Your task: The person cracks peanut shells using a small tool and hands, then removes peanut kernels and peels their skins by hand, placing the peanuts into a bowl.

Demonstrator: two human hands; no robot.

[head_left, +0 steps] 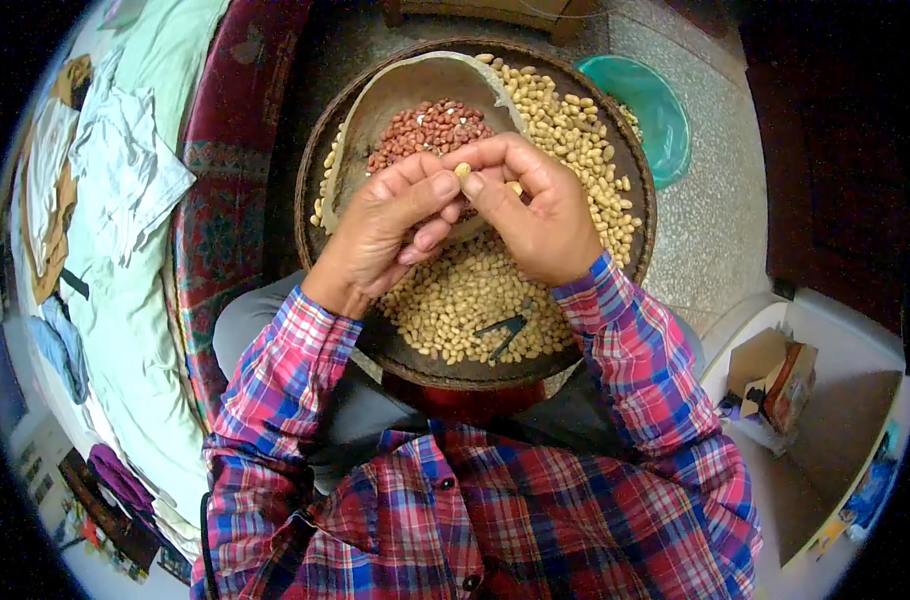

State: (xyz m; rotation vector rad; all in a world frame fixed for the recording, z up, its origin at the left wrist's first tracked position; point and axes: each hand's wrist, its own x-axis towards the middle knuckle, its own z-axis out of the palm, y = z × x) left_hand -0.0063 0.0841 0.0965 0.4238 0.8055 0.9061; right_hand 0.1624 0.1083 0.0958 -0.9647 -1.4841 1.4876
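Note:
My left hand and my right hand meet above a shallow bowl, their fingertips closed on one small unshelled peanut. Another pale peanut shows in the curled fingers of my right hand. Reddish shelled peanuts lie in the bowl, partly hidden by my hands. The bowl rests in a round dark tray with unshelled peanuts spread at its right and front. A small dark V-shaped tool, like pliers, lies on the peanuts near the tray's front.
The tray is over my lap. A green-lined bin stands on the speckled floor at the back right. To the left is a bed with clothes on it. An open white box-like cabinet holds cardboard at the right.

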